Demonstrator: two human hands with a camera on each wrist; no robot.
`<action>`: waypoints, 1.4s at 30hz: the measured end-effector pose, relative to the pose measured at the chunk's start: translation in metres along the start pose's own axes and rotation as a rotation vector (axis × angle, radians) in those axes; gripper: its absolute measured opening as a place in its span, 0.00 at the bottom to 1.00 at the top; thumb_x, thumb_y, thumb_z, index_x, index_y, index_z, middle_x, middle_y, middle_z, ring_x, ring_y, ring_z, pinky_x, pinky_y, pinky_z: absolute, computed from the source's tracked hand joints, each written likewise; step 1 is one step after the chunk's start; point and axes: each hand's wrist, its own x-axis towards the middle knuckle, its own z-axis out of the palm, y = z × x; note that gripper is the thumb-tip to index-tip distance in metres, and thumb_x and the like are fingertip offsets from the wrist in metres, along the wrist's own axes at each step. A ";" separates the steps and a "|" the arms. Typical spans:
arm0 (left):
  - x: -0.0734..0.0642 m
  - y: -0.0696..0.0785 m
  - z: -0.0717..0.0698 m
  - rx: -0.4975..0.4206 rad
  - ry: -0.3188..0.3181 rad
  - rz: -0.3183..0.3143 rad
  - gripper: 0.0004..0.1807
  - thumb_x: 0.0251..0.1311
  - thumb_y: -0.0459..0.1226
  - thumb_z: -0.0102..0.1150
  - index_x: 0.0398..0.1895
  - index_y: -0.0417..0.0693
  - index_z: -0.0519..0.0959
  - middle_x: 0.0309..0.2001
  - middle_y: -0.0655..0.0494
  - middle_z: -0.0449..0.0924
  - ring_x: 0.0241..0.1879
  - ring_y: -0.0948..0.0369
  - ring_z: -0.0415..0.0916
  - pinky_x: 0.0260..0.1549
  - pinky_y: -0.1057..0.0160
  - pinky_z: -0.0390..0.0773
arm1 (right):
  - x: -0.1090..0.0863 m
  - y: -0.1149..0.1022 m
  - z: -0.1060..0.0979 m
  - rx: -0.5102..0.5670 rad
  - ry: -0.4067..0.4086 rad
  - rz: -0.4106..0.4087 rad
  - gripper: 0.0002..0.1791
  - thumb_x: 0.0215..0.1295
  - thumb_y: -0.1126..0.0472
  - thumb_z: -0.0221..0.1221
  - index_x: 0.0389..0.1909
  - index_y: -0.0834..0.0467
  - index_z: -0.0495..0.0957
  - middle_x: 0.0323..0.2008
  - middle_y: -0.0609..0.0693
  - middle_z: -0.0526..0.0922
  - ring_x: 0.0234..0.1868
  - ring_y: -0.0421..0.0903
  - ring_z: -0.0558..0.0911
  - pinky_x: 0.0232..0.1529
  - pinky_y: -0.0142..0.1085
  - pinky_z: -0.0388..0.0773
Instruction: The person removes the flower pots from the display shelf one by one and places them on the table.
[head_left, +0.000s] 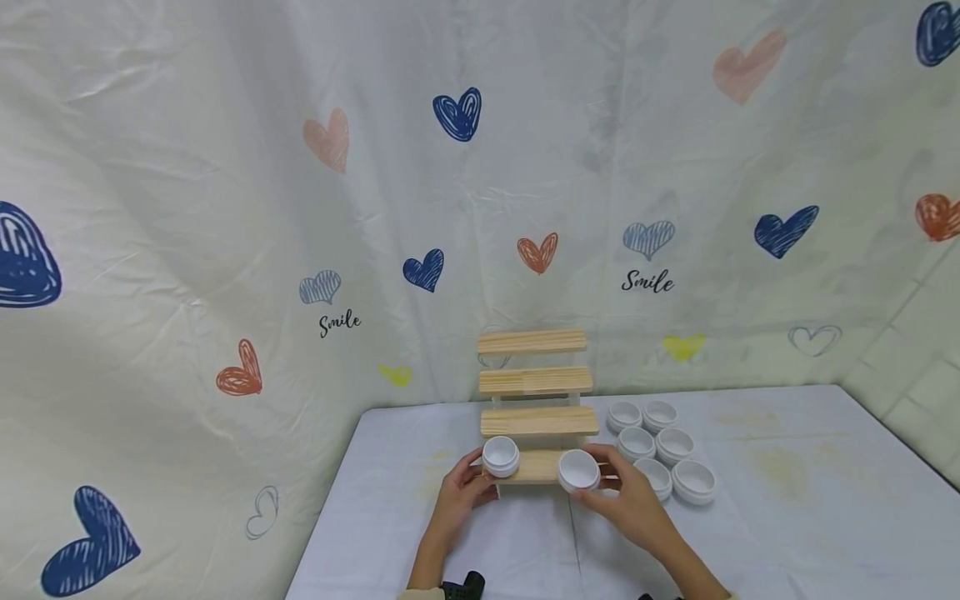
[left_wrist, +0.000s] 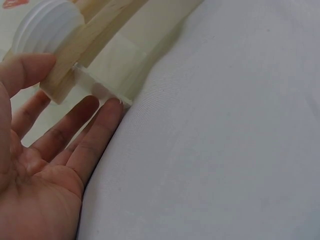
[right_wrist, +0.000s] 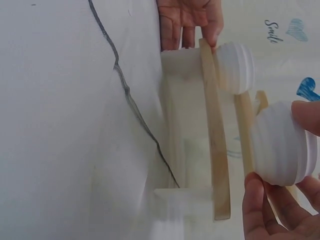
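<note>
A tiered display stand with pale wooden shelves (head_left: 540,423) and clear supports stands at the table's back. On the left end of its lowest shelf (head_left: 537,467) sits a small white ribbed cup (head_left: 501,455). My left hand (head_left: 459,498) holds that shelf end, thumb by the cup; its lower fingers (left_wrist: 95,135) lie loosely beside the clear support (left_wrist: 97,84). Between thumb and fingers, my right hand (head_left: 628,504) grips a second white cup (head_left: 579,470), upright at the right end of the lowest shelf. Whether this cup's base touches the shelf I cannot tell.
Several more white cups (head_left: 674,445) stand in two columns right of the stand, close to my right hand. White cloth (head_left: 787,508) covers the table. A curtain with printed hearts (head_left: 525,167) hangs right behind it.
</note>
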 end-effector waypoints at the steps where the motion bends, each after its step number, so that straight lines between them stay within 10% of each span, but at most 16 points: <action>1: 0.000 0.000 0.000 0.003 0.000 0.002 0.31 0.68 0.35 0.62 0.74 0.45 0.68 0.55 0.45 0.81 0.50 0.52 0.84 0.49 0.56 0.87 | -0.001 0.000 -0.001 -0.002 -0.005 0.005 0.35 0.53 0.58 0.77 0.61 0.57 0.76 0.52 0.54 0.83 0.49 0.41 0.82 0.48 0.29 0.83; 42: 0.002 -0.004 -0.002 -0.002 -0.004 -0.011 0.33 0.68 0.38 0.63 0.75 0.46 0.67 0.59 0.42 0.80 0.50 0.56 0.84 0.51 0.55 0.87 | -0.008 0.008 -0.048 -0.002 -0.086 -0.076 0.31 0.57 0.62 0.74 0.61 0.58 0.74 0.53 0.55 0.81 0.48 0.34 0.80 0.48 0.28 0.82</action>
